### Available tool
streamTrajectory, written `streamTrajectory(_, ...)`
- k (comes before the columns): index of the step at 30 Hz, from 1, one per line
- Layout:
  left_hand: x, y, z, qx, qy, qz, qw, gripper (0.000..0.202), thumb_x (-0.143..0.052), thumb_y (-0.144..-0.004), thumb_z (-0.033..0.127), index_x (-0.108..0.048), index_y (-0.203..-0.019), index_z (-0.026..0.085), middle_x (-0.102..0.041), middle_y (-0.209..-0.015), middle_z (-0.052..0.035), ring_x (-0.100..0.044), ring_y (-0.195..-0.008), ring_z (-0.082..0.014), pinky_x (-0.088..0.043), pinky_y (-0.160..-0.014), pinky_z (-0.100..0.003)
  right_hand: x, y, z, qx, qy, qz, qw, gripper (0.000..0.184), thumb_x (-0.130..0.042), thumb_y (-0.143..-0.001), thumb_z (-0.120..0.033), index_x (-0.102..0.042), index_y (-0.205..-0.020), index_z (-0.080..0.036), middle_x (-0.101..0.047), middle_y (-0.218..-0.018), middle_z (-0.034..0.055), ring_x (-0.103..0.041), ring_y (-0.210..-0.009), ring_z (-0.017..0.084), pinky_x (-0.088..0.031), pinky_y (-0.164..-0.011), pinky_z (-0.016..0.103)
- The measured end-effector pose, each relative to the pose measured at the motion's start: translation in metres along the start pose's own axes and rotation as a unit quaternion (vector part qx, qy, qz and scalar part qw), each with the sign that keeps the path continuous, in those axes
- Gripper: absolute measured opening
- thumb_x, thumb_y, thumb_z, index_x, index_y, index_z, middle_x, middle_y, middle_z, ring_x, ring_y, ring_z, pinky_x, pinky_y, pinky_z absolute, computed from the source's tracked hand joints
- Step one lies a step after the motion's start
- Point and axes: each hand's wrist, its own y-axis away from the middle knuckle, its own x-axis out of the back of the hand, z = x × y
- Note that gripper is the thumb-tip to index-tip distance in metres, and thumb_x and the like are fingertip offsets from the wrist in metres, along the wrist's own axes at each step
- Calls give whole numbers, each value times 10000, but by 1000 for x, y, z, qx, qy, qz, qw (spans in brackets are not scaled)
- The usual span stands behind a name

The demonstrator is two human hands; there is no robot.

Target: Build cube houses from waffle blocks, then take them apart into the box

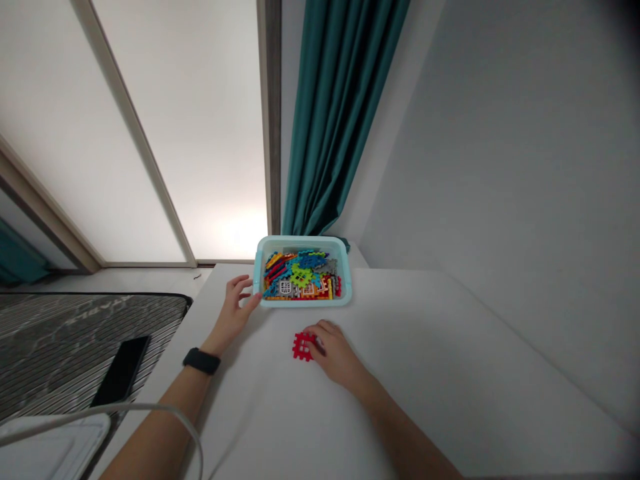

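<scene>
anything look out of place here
One red interlocking plastic piece lies outside the pale blue tray on the white surface, apart from the other pieces heaped in the tray, with the right hand touching it.

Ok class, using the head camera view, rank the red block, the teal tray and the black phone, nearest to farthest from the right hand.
1. Red block: touching the right hand, at its left.
2. Teal tray: ahead.
3. Black phone: far left.

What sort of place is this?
Most likely a bedroom at home: a striped mattress with a phone on it, a teal curtain, and a tray of plastic toy pieces on a white table.
</scene>
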Motion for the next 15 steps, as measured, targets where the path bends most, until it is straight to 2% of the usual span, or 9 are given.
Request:
streamTrajectory(4, 2, 0, 3, 4, -2, -7, 1000, 356, -648, -866, 472, -625, -1136, 241, -430, -1333, -91, -495, -1255, -254, -509, -993, -427, -1, 2, -3, 5, 9, 6, 1000, 218, -606, -864, -123, -679, -1033, -240, -672, -990, 73, -595, -962, 255, -444, -909, 433)
streamTrajectory(7, 6, -1, 5, 10, 7, -35, 999, 353, -648, -869, 462, -618, -1134, 231, -465, -1328, -95, -512, -1245, -253, -504, -996, -426, 1, 3, -6, 11, -10, 44, 999, 241, -565, -870, -108, -678, -1029, -250, -650, -973, 65, -595, -943, 243, -468, -882, 410)
streamTrajectory(10, 11, -2, 7, 22, 29, -81, 996, 366, -635, -883, 450, -591, -1160, 216, -548, -1280, -102, -556, -1199, -244, -496, -1005, -441, 12, 1, -3, -3, -47, 158, 986, 232, -499, -911, -159, -654, -1058, -250, -605, -925, 55, -589, -848, 214, -502, -790, 368)
streamTrajectory(13, 12, -2, 7, 39, 66, -107, 991, 405, -636, -886, 444, -551, -1197, 201, -608, -1240, -114, -605, -1134, -238, -519, -972, -447, 27, -7, 10, -57, -54, 313, 947, 303, -512, -918, -256, -605, -1206, -238, -573, -1024, 82, -577, -864, 219, -522, -791, 389)
streamTrajectory(14, 12, -2, 7, 45, 79, -112, 990, 415, -638, -885, 444, -540, -1204, 196, -624, -1227, -117, -619, -1114, -238, -528, -956, -446, 32, -12, 17, -77, -60, 339, 936, 368, -527, -913, -296, -577, -1272, -231, -562, -1102, 104, -579, -918, 232, -528, -813, 406)
streamTrajectory(15, 11, -1, 8, 51, 92, -115, 988, 421, -639, -885, 445, -532, -1206, 193, -639, -1215, -120, -632, -1095, -238, -534, -945, -446, 36, -16, 24, -92, -79, 335, 934, 437, -537, -909, -333, -544, -1332, -222, -550, -1174, 124, -581, -987, 247, -536, -833, 418)
